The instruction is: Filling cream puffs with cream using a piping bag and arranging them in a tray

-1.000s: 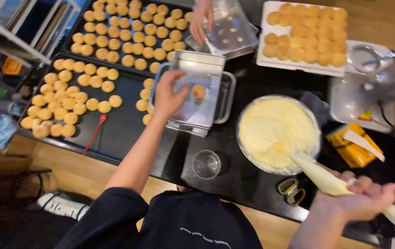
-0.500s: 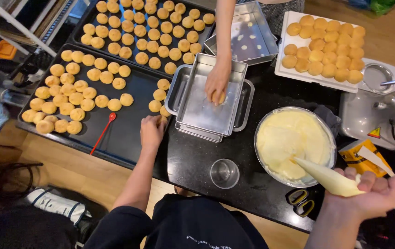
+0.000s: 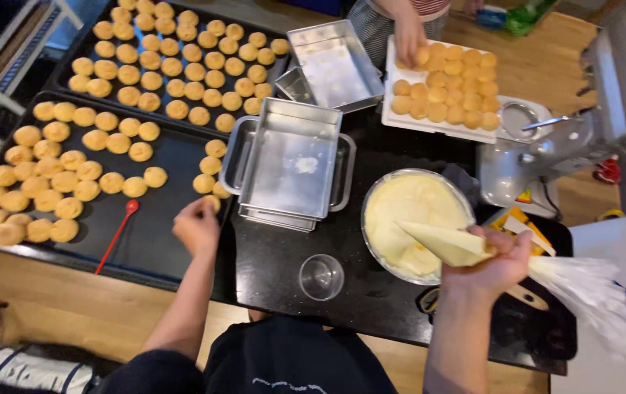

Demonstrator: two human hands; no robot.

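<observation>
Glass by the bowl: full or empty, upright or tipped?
Empty and upright. The glass stands rim up on the black table; the dark top shows through its clear base, with nothing inside.

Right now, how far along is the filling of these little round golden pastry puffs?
Done, it seems: a white tray of puffs beside another person's hand. In hand: the right hand grips a cream-filled piping bag over the bowl of pale cream, and the left hand closes on a puff at the dark baking tray's edge. Left: many puffs on two dark trays.
</observation>
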